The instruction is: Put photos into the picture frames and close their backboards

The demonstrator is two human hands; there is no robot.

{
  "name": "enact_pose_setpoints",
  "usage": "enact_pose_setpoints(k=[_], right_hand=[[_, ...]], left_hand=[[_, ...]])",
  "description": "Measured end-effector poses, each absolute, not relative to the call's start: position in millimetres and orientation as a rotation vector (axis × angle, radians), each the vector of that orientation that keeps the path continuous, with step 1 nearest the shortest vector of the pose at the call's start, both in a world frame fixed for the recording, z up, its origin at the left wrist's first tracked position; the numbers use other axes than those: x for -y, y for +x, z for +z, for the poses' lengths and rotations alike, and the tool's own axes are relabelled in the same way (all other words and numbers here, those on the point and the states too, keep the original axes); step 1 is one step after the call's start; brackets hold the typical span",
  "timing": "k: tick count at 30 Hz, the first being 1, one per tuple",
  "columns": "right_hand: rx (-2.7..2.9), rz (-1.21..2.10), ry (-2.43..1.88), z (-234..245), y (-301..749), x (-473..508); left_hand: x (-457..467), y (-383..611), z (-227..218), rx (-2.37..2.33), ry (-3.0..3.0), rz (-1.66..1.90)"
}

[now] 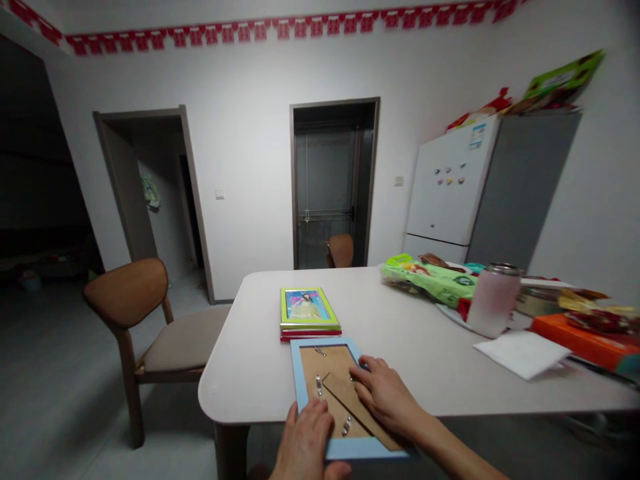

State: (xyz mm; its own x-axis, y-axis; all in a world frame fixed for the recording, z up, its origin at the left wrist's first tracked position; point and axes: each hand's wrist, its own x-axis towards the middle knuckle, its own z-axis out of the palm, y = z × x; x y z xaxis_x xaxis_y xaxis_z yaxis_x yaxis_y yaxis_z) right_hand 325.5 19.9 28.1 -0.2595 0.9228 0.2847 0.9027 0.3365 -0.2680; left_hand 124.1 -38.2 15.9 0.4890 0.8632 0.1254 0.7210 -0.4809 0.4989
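Observation:
A light-blue picture frame (300, 373) lies face down at the near edge of the white table (250, 360), its brown backing board and metal clips showing. My left hand (305, 443) rests on the frame's near left corner, fingers curled against the backing. My right hand (383, 393) lies on the backing's right side, fingers pressed down near a clip by the right rail. Just beyond the frame sits a small stack of frames (309, 312), a green one with a photo on top and red ones beneath.
On the table's right: a green snack bag (430, 277), a pink tumbler (493, 300), a white paper (523, 352), an orange box (580, 340). A wooden chair (145, 320) stands left of the table. A white fridge (460, 187) and two doorways lie behind.

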Motion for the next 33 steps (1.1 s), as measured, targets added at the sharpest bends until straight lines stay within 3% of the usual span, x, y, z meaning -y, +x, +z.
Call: enact_pose_setpoints(k=[12,21,33], right_hand=[[2.253,0.089,-1.565,27,329,-8],[2.526,0.205,-1.144,38,312,36],[2.388,0.19,-1.25,37,291,2]], left_hand=[[42,127,27,-1.457,2.293,0.478],[43,127,25,-1.48,2.326,0.512],[43,126,26,-1.446,2.31,0.517]])
